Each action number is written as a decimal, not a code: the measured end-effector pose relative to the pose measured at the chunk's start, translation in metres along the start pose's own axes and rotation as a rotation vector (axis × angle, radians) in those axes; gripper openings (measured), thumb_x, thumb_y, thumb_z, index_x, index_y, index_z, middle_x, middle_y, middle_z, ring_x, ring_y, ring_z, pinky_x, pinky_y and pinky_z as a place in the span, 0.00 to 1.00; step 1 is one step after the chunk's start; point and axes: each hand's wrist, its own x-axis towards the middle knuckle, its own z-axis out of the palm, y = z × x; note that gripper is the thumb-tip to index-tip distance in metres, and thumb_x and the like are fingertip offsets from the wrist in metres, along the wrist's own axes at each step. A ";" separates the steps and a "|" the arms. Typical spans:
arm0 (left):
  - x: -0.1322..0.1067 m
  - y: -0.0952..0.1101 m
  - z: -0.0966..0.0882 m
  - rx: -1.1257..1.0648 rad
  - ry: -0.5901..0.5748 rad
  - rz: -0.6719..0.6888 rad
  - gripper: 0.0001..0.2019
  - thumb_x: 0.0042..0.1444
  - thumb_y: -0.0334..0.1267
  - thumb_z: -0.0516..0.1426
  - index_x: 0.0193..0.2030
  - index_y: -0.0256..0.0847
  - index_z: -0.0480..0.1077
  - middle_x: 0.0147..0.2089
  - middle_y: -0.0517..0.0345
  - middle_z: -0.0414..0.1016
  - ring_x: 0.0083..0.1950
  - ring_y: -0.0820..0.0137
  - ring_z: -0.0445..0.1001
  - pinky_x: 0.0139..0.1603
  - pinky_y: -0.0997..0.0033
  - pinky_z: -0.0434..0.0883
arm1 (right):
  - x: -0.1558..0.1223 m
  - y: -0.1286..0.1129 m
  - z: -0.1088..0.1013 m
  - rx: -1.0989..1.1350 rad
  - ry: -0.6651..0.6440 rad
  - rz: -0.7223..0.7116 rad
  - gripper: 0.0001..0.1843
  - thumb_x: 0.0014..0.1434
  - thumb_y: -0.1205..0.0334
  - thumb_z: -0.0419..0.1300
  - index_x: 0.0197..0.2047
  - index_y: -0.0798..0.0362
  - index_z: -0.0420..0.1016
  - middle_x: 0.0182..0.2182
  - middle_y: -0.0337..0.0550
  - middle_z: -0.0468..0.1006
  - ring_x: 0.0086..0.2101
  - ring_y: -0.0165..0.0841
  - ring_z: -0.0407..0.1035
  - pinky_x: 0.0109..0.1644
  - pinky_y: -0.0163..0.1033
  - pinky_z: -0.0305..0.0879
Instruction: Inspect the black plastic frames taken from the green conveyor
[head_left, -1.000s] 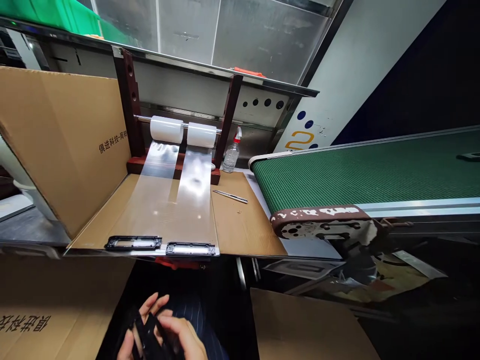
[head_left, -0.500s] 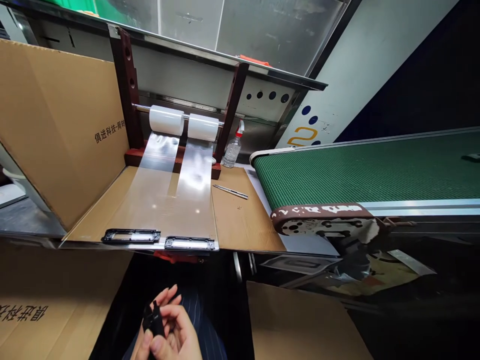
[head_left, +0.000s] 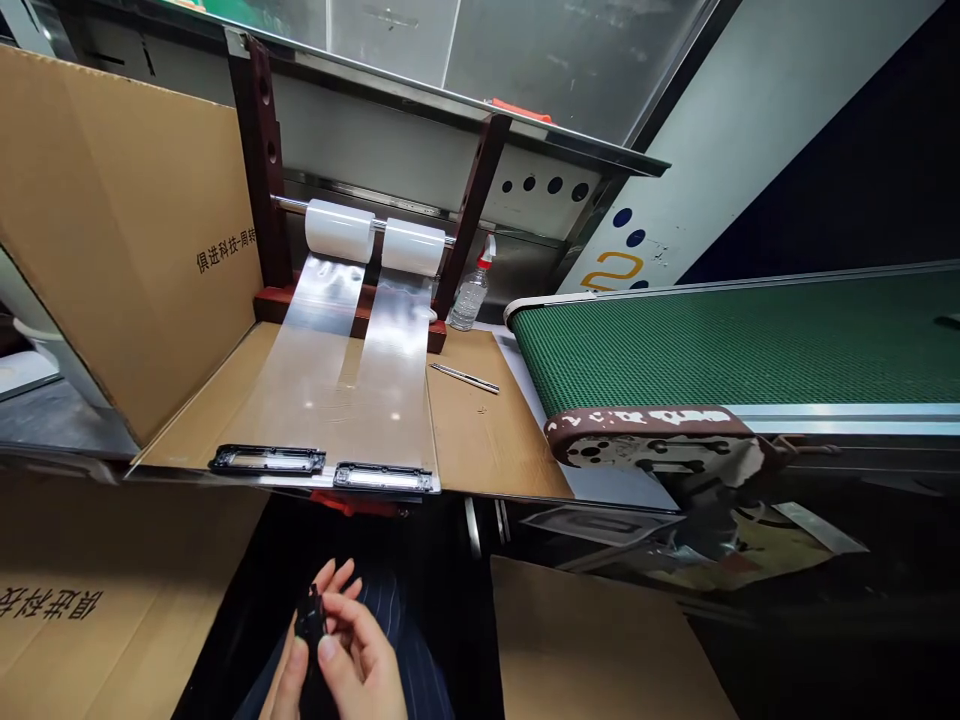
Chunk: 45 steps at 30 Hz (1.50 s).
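Both hands are together low in the head view, over my lap. My left hand [head_left: 291,662] grips a small black plastic part [head_left: 310,618] from its left side, thumb against it. From the other side my right hand [head_left: 364,648] pinches the same part with thumb and forefinger. Its exact kind is too dark to tell. Beyond the hands, at the table's front edge, lie two black rectangular frames, a left frame [head_left: 268,460] and a right frame [head_left: 383,478]. They sit on the ends of two clear film strips [head_left: 345,395].
The strips come from two film rolls [head_left: 340,231] on a rod. A utility knife [head_left: 465,378] lies on the cardboard mat [head_left: 495,440], with a spray bottle [head_left: 470,295] behind. A green conveyor belt [head_left: 720,345] stands right; a cardboard panel [head_left: 127,230] rises left.
The black part has turned in my fingers and now appears narrower. My right thumb and fingers have shifted on it. The whole view has moved slightly.
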 end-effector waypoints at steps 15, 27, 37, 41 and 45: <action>-0.011 0.014 0.012 -0.151 0.092 -0.159 0.24 0.53 0.59 0.58 0.52 0.49 0.70 0.60 0.56 0.68 0.66 0.54 0.54 0.70 0.47 0.41 | -0.005 -0.002 0.000 -0.026 0.040 -0.070 0.29 0.45 0.38 0.68 0.43 0.51 0.80 0.36 0.49 0.74 0.36 0.38 0.69 0.34 0.37 0.65; -0.008 0.000 -0.007 -0.147 0.031 -0.198 0.24 0.55 0.57 0.56 0.55 0.50 0.69 0.63 0.59 0.63 0.68 0.59 0.51 0.69 0.58 0.47 | -0.007 0.006 -0.002 -0.040 0.038 -0.137 0.27 0.49 0.38 0.66 0.44 0.49 0.78 0.35 0.46 0.73 0.34 0.36 0.67 0.34 0.37 0.63; -0.003 -0.001 -0.022 -0.319 -0.016 -0.318 0.24 0.56 0.51 0.57 0.57 0.45 0.68 0.64 0.59 0.62 0.68 0.61 0.51 0.59 0.71 0.65 | -0.003 0.007 -0.006 -0.053 0.017 -0.160 0.27 0.50 0.39 0.65 0.45 0.51 0.78 0.35 0.47 0.72 0.35 0.37 0.68 0.33 0.37 0.64; -0.003 0.000 -0.025 -0.336 -0.024 -0.334 0.23 0.56 0.50 0.58 0.56 0.45 0.68 0.63 0.57 0.63 0.67 0.57 0.51 0.60 0.68 0.65 | -0.002 0.005 -0.008 -0.043 0.003 -0.160 0.25 0.50 0.41 0.65 0.44 0.51 0.77 0.36 0.47 0.72 0.36 0.38 0.68 0.34 0.37 0.64; -0.004 -0.003 -0.024 -0.298 -0.031 -0.307 0.20 0.56 0.49 0.59 0.55 0.48 0.70 0.62 0.54 0.65 0.67 0.51 0.52 0.64 0.54 0.62 | -0.001 0.005 -0.008 -0.108 0.008 -0.155 0.25 0.51 0.41 0.65 0.44 0.50 0.77 0.36 0.46 0.71 0.34 0.36 0.67 0.31 0.36 0.62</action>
